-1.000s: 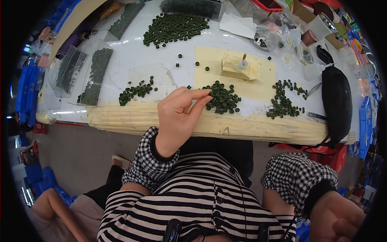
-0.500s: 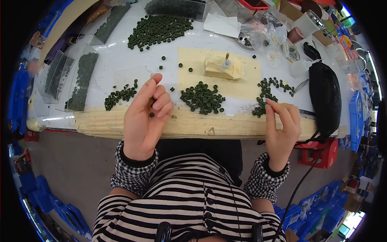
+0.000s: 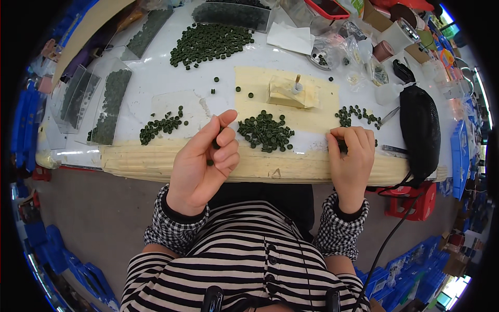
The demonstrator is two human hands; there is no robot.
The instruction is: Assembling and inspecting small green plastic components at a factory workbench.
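My left hand (image 3: 200,164) is raised over the table's front edge, palm turned up, with fingers curled round a few small dark green round pieces (image 3: 210,162). Just right of it lies the middle pile of such pieces (image 3: 265,131). My right hand (image 3: 352,164) hangs over the front of the right-hand scatter of green pieces (image 3: 358,115). Its fingers are bent and drawn together, the thumb close to the forefinger; anything between the tips is too small to make out. Another small cluster (image 3: 161,126) sits left of my left hand.
Behind the middle pile stands a pale block with an upright pin (image 3: 293,92). A large heap of green pieces (image 3: 210,42) and clear trays (image 3: 109,104) are at the far left. Tweezers (image 3: 390,115) and a black bag-like object (image 3: 419,127) lie at the right; white tissue (image 3: 290,37) lies farther back.
My left hand has moved right, toward the middle pile, and its fingers have curled more. My right hand has shifted slightly left, its fingers now bent downward. The view has shifted slightly.
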